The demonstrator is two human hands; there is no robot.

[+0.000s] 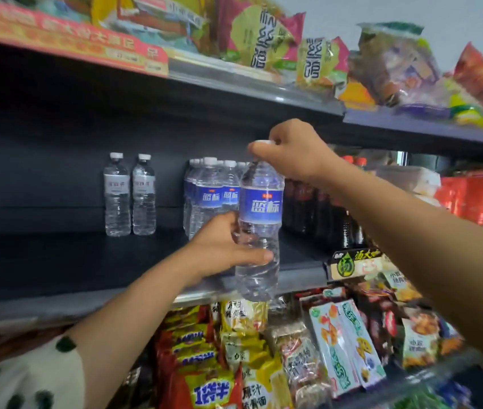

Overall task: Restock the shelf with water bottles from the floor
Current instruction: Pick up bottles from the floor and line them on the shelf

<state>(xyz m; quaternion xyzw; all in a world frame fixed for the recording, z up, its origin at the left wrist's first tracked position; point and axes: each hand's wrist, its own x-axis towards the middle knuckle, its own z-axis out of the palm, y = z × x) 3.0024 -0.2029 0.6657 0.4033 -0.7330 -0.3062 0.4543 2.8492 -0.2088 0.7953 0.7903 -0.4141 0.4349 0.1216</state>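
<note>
A: While both hands are on it, where is the blue-label water bottle (259, 228)?

B: It is upright in the air, in front of the dark shelf (66, 261) edge. The right hand (292, 152) pinches its white cap from above, grip closed on it. The left hand (222, 246) wraps the lower body, grip closed around it too.

A: What stands on the shelf?

B: A group of blue-label bottles (210, 196) just behind the held one. Two white-label bottles (129, 196) stand apart on the left. Dark soda bottles (323, 214) are on the right. Snack packets (234, 355) fill the shelf below.
</note>
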